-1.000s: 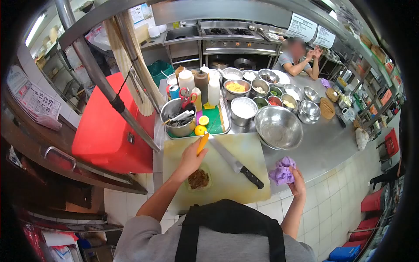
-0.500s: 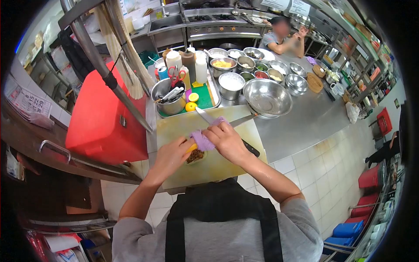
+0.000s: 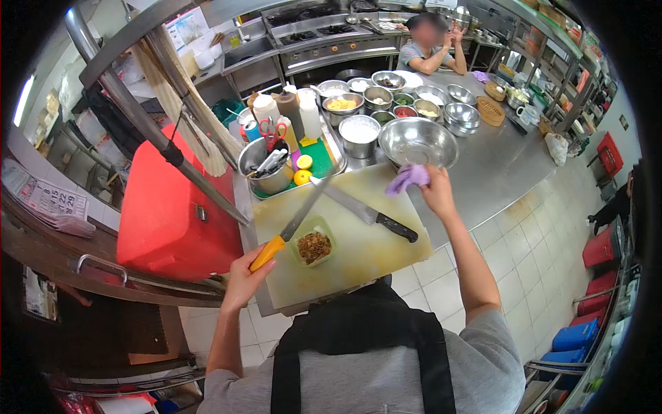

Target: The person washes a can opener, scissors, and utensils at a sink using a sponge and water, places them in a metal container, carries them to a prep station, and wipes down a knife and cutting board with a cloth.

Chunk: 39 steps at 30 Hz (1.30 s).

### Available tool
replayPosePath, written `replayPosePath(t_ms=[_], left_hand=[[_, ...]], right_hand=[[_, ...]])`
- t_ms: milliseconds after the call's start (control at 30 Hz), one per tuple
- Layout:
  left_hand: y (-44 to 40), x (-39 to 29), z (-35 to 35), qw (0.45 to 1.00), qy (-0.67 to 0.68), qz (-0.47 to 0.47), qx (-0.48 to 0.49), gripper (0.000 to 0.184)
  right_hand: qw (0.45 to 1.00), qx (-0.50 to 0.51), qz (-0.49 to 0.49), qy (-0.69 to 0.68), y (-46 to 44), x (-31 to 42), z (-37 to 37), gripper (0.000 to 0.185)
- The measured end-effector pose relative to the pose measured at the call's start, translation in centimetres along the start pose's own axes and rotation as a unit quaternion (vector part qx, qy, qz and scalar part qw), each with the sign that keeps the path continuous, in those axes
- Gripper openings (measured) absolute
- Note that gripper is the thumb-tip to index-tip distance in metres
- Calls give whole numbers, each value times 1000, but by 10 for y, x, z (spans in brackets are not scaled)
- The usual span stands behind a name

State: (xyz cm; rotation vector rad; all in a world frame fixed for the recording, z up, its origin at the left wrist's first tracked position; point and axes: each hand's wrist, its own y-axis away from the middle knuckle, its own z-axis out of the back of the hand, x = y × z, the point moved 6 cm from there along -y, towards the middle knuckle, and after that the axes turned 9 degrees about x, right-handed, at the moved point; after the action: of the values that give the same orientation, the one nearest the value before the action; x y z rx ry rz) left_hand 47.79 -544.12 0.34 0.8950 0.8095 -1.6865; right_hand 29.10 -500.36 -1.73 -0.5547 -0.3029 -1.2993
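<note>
My left hand [image 3: 241, 277] is closed round the yellow handle of a knife [image 3: 298, 222], its blade slanting up and to the right over the cutting board [image 3: 289, 283]. A purple cloth [image 3: 407, 179] hangs from my closed right hand [image 3: 437, 192], above the board's far right corner. Between my hands, a black-handled knife [image 3: 358, 205] lies on the board. A small greenish container [image 3: 334, 241] with brown chopped food [image 3: 314, 248] sits close to my left hand.
Beyond the board stand a large steel bowl [image 3: 418, 141], a pot of white contents [image 3: 359, 131], and a tray [image 3: 336, 155] with squeeze bottles. A pot of utensils [image 3: 249, 172] stands at left, near a red cooler [image 3: 162, 221]. Another person [image 3: 427, 48] is across the counter.
The purple cloth has come off the yellow-handled knife and moved right with my right hand. My left hand has shifted down and left with the knife. The container of food is now uncovered to view.
</note>
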Motion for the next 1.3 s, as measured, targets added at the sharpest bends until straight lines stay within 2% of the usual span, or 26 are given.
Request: replayPosePath(t_ms=[33, 67, 133, 233, 300, 333, 367, 467, 600, 700, 733, 833, 967, 1000, 1100, 1300], left_hand=[[1, 1, -1, 993, 82, 87, -4, 41], [3, 4, -7, 972, 163, 171, -8, 41], [-11, 3, -21, 955, 250, 154, -55, 44], [-42, 0, -48, 937, 320, 119, -68, 48], [-56, -5, -63, 926, 357, 110, -48, 45], [-61, -8, -72, 920, 371, 118, -38, 44], [-64, -12, -82, 914, 384, 128, -29, 43], [-64, -21, -94, 920, 369, 134, -4, 40], [-59, -20, -96, 918, 368, 149, 19, 39], [-61, -14, -96, 913, 380, 147, 19, 39], [-64, -16, -94, 913, 380, 148, 13, 39], [-67, -16, -92, 909, 390, 145, -3, 39], [-65, -15, -90, 902, 407, 140, -16, 40], [-71, -19, -88, 903, 407, 135, -17, 40], [-73, -18, -88, 913, 381, 139, -33, 40], [-78, -19, -79, 902, 403, 109, -108, 42]], right_hand=[[993, 18, -70, -89, 5, -5, 1, 35], [970, 43, -69, -229, 9, 3, -1, 43], [865, 90, -63, -489, 20, 41, 0, 59], [880, 88, -40, -465, 30, 74, -24, 68], [867, 114, -38, -484, 42, 114, -49, 57], [943, 49, 76, -321, 49, 150, -40, 51], [973, -17, 184, -141, 57, 185, -33, 45], [956, -62, 238, -162, 60, 209, -45, 36], [964, -155, 187, -111, 17, 178, -30, 40], [962, -112, 217, -120, 21, 185, -36, 37], [952, -108, 257, -125, 32, 194, -45, 34], [956, -96, 235, -144, 25, 194, -47, 33], [959, -136, 219, -119, 7, 192, -38, 31], [952, -122, 256, -118, 14, 194, -47, 28], [955, -87, 200, -204, 36, 194, -51, 28], [980, 84, 126, -127, 56, 126, -79, 34]])
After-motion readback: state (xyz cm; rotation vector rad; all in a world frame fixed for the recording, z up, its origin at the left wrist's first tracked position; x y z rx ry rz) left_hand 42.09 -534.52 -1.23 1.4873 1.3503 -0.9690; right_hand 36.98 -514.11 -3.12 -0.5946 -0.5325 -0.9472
